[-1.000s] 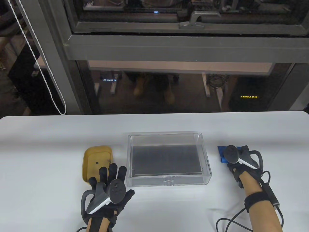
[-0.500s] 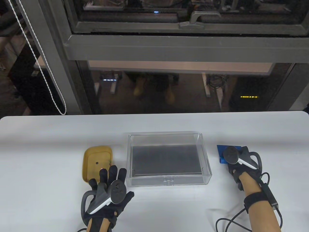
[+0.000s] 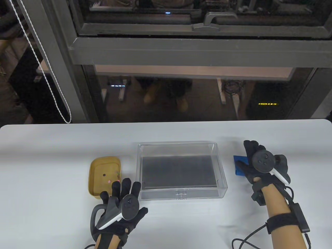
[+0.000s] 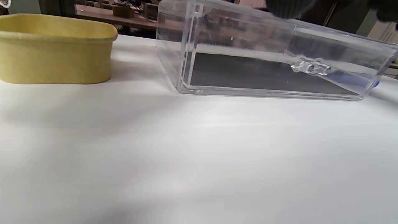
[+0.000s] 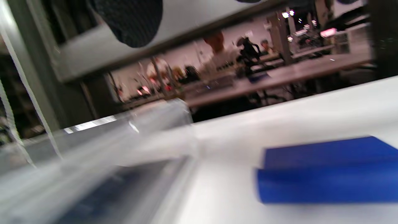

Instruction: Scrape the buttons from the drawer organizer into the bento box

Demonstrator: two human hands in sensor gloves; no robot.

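Observation:
The yellow bento box (image 3: 96, 166) sits left of the clear drawer organizer (image 3: 181, 147) and holds a few small buttons (image 3: 109, 180). The organizer has a dark floor liner with no buttons visible on it. My left hand (image 3: 122, 193) is open with fingers spread, at the bento's near right corner, holding nothing. The blue scraper (image 3: 238, 166) lies flat on the table right of the organizer. My right hand (image 3: 255, 158) hovers over it with fingers stretched out, holding nothing. The right wrist view is blurred and shows the scraper (image 5: 326, 169) lying free below a fingertip (image 5: 130, 18).
The white table (image 3: 52, 145) ends at a dark window frame behind. A black cable (image 3: 249, 236) trails from my right wrist at the near edge. The left wrist view shows the bento box (image 4: 56, 49) and the organizer (image 4: 273, 62) side by side.
My right hand has lifted off the scraper and stretched its fingers forward. My left hand has drawn back slightly, uncovering more buttons in the bento box.

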